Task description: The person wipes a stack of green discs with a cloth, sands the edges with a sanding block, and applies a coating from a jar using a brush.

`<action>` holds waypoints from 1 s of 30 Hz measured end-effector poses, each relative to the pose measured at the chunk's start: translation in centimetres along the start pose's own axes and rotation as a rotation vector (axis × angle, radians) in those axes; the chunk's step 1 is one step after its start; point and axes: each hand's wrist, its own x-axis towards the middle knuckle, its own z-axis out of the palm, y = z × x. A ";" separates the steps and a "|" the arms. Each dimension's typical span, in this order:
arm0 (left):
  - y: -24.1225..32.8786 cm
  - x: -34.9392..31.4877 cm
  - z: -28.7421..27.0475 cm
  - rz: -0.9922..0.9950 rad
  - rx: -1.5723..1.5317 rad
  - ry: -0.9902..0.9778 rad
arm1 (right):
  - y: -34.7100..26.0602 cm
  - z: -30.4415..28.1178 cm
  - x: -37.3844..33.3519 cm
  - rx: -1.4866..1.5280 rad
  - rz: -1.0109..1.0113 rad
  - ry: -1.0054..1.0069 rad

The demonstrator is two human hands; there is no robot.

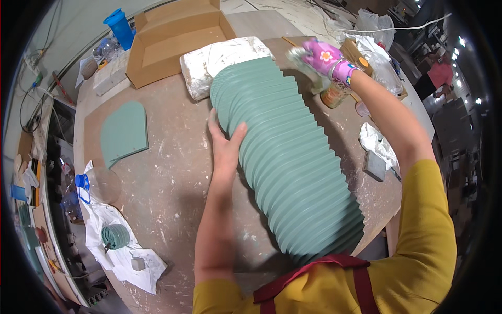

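Observation:
A long fanned row of overlapping green panels (293,157) lies across the table, its far end against a block wrapped in white (225,60). My bare left hand (226,149) rests against the row's left edge. Its thumb lies on the panels, with the fingers spread along the side. My right hand (321,58), in a pink flowered glove, is beyond the row at the far right. It is closed round a pale crumpled rag (308,70), blurred by motion, just above a glass jar (333,97). A single green panel (125,131) lies flat on the left.
An open cardboard box (178,42) and a blue lidded bottle (120,29) stand at the back left. A clear jug (104,184) and a green coil (115,236) are near the left edge. On the right lie a grey block (374,166) and crumpled white paper (377,141).

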 end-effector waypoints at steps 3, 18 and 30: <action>-0.1 0.0 -0.1 -0.009 -0.073 0.026 | -5.4 0.2 0.3 0.363 -0.255 0.147; 0.9 -0.4 -0.4 -0.046 -0.071 -0.004 | -11.0 4.5 3.3 0.291 -0.467 0.138; 2.1 -0.6 0.5 -0.034 -0.078 -0.037 | 1.7 1.7 2.1 0.093 -0.120 0.013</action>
